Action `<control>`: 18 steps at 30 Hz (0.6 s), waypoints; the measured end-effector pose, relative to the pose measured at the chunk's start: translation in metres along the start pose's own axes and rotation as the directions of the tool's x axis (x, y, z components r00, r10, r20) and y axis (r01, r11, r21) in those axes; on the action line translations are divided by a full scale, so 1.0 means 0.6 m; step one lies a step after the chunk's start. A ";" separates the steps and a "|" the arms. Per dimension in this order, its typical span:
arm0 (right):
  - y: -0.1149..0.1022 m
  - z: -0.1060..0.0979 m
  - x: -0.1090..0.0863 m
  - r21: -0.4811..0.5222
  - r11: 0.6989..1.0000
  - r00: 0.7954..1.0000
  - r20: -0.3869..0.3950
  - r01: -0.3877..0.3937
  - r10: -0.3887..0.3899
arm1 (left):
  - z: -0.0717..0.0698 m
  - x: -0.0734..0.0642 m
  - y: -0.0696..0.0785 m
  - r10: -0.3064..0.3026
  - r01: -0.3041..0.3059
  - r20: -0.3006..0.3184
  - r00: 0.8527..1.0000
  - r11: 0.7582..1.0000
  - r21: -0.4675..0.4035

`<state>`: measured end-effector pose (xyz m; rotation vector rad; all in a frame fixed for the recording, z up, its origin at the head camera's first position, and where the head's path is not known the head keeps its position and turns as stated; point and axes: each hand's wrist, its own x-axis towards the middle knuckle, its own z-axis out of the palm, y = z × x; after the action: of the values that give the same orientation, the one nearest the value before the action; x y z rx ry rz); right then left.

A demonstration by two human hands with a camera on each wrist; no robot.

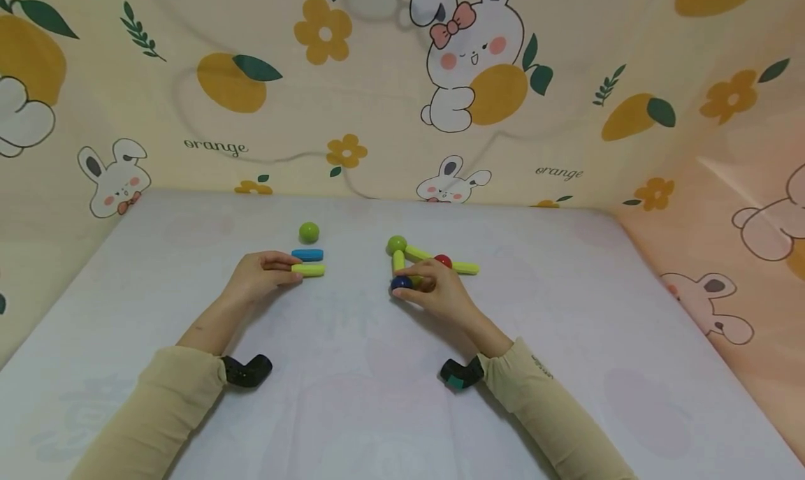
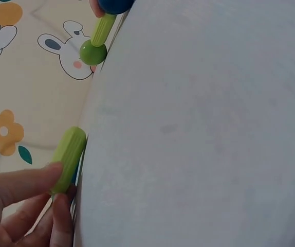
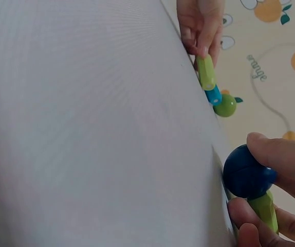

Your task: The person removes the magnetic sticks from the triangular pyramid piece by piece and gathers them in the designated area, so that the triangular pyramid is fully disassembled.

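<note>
My left hand (image 1: 260, 274) pinches one end of a loose yellow-green ridged rod (image 1: 311, 271) between thumb and fingers. Just beyond that lie a blue rod (image 1: 307, 255) and a green ball (image 1: 309, 233). On the right, my right hand (image 1: 440, 293) grips a dark blue ball (image 3: 247, 172), the near corner of a ball-and-rod frame. From this ball a yellow-green rod (image 1: 398, 260) runs up to another green ball (image 1: 397, 244). A second rod (image 1: 418, 254) slants from there to a red ball (image 1: 443, 260), and one more rod (image 1: 467, 268) sticks out rightward. My right fingers partly hide the frame's near side.
All the pieces lie on a white-covered table (image 1: 352, 410). Behind it hangs a patterned cloth (image 1: 377, 103) with rabbits and oranges, which continues along the right side. A black device (image 1: 248, 372) sits at the left cuff, and another (image 1: 462, 374) at the right.
</note>
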<state>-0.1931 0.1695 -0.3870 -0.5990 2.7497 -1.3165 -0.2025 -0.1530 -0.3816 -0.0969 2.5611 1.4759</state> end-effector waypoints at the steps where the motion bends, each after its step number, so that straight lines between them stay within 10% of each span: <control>1: 0.000 0.000 0.000 0.000 1.000 1.000 0.000 0.000 0.000 | 0.000 0.000 0.000 -0.008 0.008 -0.004 1.000 1.000 -0.010; 18: 0.001 -0.003 -0.003 0.003 1.000 1.000 0.012 -0.004 0.004 | 0.003 0.000 -0.001 -0.027 0.026 -0.016 1.000 0.997 -0.071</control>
<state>-0.1918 0.1721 -0.3866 -0.5993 2.7378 -1.3121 -0.2020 -0.1520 -0.3829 -0.1530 2.5105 1.5629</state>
